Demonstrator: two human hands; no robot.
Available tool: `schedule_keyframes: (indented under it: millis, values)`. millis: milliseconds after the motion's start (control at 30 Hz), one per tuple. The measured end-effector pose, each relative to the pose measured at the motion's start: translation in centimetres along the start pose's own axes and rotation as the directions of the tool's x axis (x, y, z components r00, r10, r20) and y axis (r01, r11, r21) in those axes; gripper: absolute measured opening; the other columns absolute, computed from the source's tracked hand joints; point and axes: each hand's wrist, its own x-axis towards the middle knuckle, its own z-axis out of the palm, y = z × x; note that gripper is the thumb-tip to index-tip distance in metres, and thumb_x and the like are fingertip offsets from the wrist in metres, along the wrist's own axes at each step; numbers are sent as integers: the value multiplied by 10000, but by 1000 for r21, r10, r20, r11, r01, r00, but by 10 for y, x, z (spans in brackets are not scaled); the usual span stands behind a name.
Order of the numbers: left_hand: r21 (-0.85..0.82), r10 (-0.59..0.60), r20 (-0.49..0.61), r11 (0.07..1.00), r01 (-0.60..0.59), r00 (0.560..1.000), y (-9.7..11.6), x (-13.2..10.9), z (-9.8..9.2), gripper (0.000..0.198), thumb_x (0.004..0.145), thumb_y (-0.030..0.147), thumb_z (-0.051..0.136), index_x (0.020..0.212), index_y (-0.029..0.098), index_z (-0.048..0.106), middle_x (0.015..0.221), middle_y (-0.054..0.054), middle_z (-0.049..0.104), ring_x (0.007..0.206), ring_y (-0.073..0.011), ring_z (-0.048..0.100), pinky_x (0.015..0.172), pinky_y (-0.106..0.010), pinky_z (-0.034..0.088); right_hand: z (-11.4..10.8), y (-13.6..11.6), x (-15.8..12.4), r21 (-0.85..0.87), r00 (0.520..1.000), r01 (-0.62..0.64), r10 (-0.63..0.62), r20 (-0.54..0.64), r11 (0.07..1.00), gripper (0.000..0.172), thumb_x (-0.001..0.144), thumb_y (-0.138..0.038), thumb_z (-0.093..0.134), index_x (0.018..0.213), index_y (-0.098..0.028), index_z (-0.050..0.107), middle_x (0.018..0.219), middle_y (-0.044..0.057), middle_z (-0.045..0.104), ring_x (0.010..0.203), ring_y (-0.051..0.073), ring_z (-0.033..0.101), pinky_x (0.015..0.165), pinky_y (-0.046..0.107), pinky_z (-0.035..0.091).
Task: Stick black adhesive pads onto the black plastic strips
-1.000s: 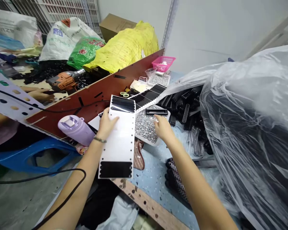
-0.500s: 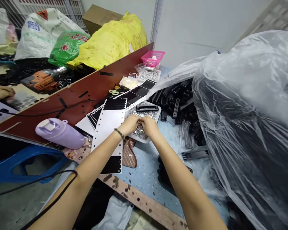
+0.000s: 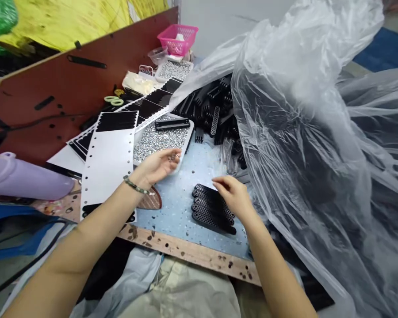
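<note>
Left hand (image 3: 155, 167) by tray (image 3: 186, 143); right hand (image 3: 234, 196) on strips (image 3: 212, 212)

A lilac water bottle (image 3: 23, 176) lies on its side beside the worktop's left edge, in front of a dark red board (image 3: 46, 88). A pink plastic basket (image 3: 178, 39) and a clear plastic cup (image 3: 157, 55) sit near the far corner. Clear plastic sheeting (image 3: 301, 132) heaps along the right edge.
</note>
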Motion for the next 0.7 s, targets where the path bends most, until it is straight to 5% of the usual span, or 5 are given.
schedule_keyframes:
  millis: [67,133,267,367,700]
  values:
    - [-40,-99,121,994,104,988,-22,-7,30,144,889,194,493,852,112,605,805,-56,554,658,-80,521,537,-169,428,-2,19,-31,-128,1000,23,-22,8,991,136,875,-244,521,862,-210,652,825,41,648,781,176,605,740,324,485]
    - [205,-69,180,978,31,981,-45,-13,56,70,856,166,541,852,131,601,785,-29,555,654,-89,513,577,-201,445,4,29,-50,-225,998,59,-56,20,973,145,897,-249,495,892,-205,633,841,58,629,813,197,600,755,345,495]
    - [742,190,351,541,-396,917,-83,-25,84,175,815,48,500,913,144,610,899,-55,602,863,-170,564,831,-346,482,13,31,-61,-313,995,102,-101,21,944,170,900,-307,518,964,-183,614,881,84,599,865,227,585,787,389,506]
    - [795,232,484,286,-535,844,-92,-35,85,336,826,26,460,1118,152,571,1076,-95,621,1048,-214,551,944,-412,460,8,31,-63,-260,993,116,-119,3,959,190,915,-281,490,1041,-190,601,923,85,611,898,218,587,815,387,510]
    - [818,255,528,105,-566,810,-74,-40,71,343,886,108,454,1211,181,533,1223,-85,592,1139,-211,529,983,-419,442,-4,30,-64,-163,991,132,-132,10,978,166,914,-217,476,1041,-212,582,962,74,617,930,203,583,850,380,508]
